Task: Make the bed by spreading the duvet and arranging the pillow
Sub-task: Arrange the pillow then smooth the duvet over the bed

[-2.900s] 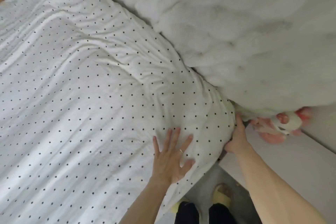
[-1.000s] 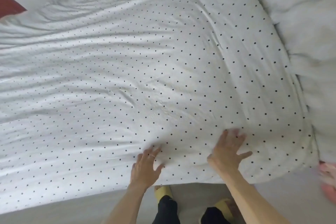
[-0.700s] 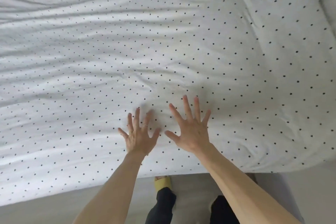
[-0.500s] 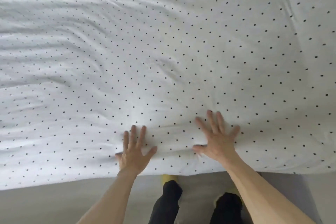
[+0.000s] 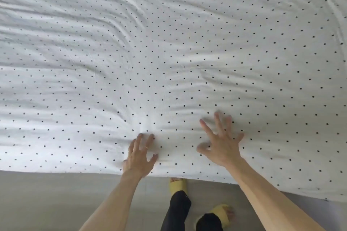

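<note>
A white duvet (image 5: 169, 52) with small black dots fills almost the whole head view, spread flat with shallow creases running left to right. My left hand (image 5: 139, 156) lies palm down on it near the front edge, fingers apart, a ring on one finger. My right hand (image 5: 220, 143) presses flat a little to the right and further in, fingers spread and slightly blurred. Neither hand holds cloth. No pillow is in view.
The duvet's front edge (image 5: 75, 170) hangs over a grey bed side or floor (image 5: 47, 202). My legs in dark trousers (image 5: 178, 210) and yellow slippers (image 5: 177, 184) stand close below that edge.
The view has swung left from the fluffy white bedding and the bed's corner to the duvet's middle. Both hands slid along the front edge, pressing flat; they have spread slightly further apart.
</note>
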`<state>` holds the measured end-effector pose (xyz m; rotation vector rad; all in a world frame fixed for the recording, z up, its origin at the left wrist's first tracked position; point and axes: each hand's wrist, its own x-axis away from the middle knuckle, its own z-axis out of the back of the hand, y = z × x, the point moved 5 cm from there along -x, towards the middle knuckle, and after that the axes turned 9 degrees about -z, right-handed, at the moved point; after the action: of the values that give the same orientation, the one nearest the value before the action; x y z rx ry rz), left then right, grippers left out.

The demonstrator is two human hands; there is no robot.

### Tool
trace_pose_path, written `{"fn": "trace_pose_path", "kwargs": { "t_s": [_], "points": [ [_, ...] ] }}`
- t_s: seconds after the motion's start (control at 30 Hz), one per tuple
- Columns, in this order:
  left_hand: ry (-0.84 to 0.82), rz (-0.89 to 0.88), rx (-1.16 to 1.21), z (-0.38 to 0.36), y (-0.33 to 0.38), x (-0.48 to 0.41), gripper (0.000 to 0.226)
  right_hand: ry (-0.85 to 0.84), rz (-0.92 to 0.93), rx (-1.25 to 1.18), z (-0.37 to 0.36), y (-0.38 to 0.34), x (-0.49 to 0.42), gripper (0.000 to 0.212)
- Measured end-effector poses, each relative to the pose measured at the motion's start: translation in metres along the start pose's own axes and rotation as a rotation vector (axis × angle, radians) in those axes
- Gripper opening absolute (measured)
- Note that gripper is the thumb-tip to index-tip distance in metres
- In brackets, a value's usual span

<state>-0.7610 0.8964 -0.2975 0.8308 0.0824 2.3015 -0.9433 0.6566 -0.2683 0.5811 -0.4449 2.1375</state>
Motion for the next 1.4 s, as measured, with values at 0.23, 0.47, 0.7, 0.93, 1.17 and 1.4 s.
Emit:
{"fn": "trace_pose_path", "kwargs": {
  "t_s": [0.23, 0.47, 0.7, 0.93, 1.17, 1.4],
  "points": [
    [-0.116, 0.052, -0.224, 0.028, 0.019, -0.005, 0.049, -0.224, -0.395, -0.103, -0.036, 0.079, 0.025, 0.087],
    [0.16, -0.4, -0.159, 0.021, 0.111, -0.037, 0.065, 0.158, -0.029, -0.03, 0.009, 0.029, 0.005, 0.07],
    [0.005, -0.699, -0.361, -0.039, 0.222, -0.031, 0.068, -0.014, -0.425, -0.114, -0.051, 0.191, 0.056, 0.074],
    [-0.246, -0.953, -0.493, -0.092, 0.381, -0.016, 0.063, -0.102, -0.71, -0.275, -0.061, 0.324, 0.124, 0.07],
    [-0.372, -1.137, -0.627, -0.147, 0.538, 0.046, 0.062, 0.127, -0.99, -0.645, -0.052, 0.446, 0.213, 0.073],
    [-0.275, -1.286, -0.734, -0.172, 0.672, 0.075, 0.067, 0.572, -1.198, -0.994, -0.015, 0.554, 0.279, 0.085]
  ]
}}
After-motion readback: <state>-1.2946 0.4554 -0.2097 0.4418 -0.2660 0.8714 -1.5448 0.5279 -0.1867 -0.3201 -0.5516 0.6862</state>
